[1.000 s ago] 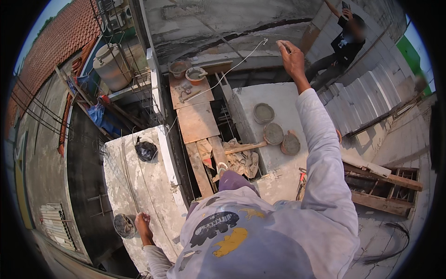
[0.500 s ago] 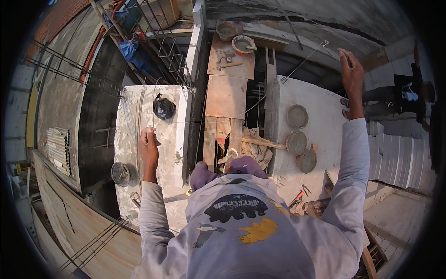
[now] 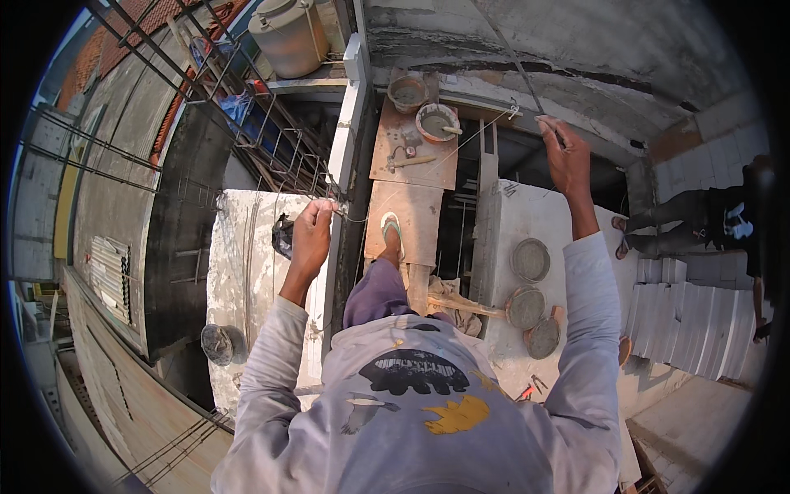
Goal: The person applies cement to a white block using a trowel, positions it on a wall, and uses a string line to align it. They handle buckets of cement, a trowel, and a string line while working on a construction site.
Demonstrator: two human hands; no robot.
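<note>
My left hand (image 3: 308, 247) is closed in a pinch on a thin string (image 3: 476, 137), above the narrow white wall. Slack in a curve, the string runs over the boards toward a small pale knot or loop (image 3: 514, 109) close to my right fingertips. My right hand (image 3: 568, 160) is raised over the pale slab at right, its thumb and fingers drawn together. Whatever they pinch is too fine to make out. My foot in a flip-flop (image 3: 390, 226) is on the plywood boards (image 3: 411, 198).
Ahead are a mortar bucket (image 3: 434, 119), another bucket (image 3: 407, 95) and a hammer (image 3: 414, 161). Round mortar pans (image 3: 529, 260) sit on the right slab (image 3: 498, 222). A rebar cage (image 3: 288, 156) juts in at left. Another person (image 3: 724, 206) stands far right, by stacked pale blocks (image 3: 683, 325).
My left hand has moved right and forward with the string, and my right hand has come left. One foot has stepped forward onto the boards. The string hangs slacker between my hands.
</note>
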